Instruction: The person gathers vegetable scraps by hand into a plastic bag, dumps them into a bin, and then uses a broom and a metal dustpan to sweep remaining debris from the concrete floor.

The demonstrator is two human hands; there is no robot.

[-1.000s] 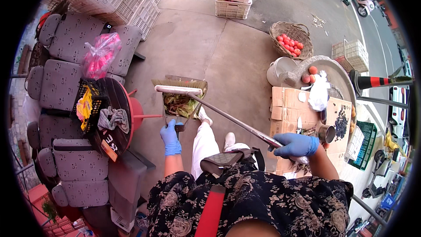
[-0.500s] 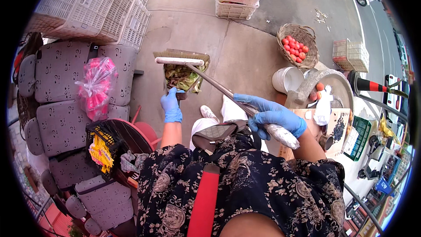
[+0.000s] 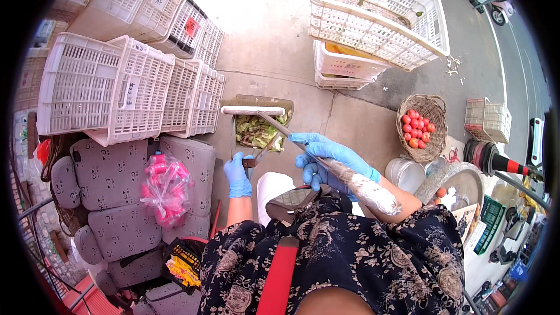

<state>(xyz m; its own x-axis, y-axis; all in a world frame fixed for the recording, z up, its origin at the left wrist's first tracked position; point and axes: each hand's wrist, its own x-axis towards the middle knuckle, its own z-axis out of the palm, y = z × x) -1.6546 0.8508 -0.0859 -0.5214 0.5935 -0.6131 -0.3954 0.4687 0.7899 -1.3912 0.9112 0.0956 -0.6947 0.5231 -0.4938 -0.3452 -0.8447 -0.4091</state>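
Observation:
My left hand (image 3: 238, 176), in a blue glove, is closed round the handle of a dustpan (image 3: 249, 163). Wilted green and brownish leaves (image 3: 256, 131) lie in the pan. The broom's white head (image 3: 252, 109) rests across the pan's far part, its bristles partly hidden. In a blue glove too, my right hand (image 3: 335, 160) wraps round the broom's stick (image 3: 350, 182), whose upper end is covered in shiny silver wrapping. The stick slants from the broom head down to the right, in front of my body.
White plastic crates (image 3: 111, 90) stack at the left above grey patterned seats (image 3: 119, 175), where a bag of pink things (image 3: 169, 189) lies. More crates (image 3: 379, 23) stand ahead. At right are a basket of tomatoes (image 3: 417, 125), a white bucket (image 3: 404, 174) and a stone basin (image 3: 452, 178).
The view has swung, bringing more crates into sight. My right hand and the broom stick have come closer to the dustpan. Both hands keep their holds.

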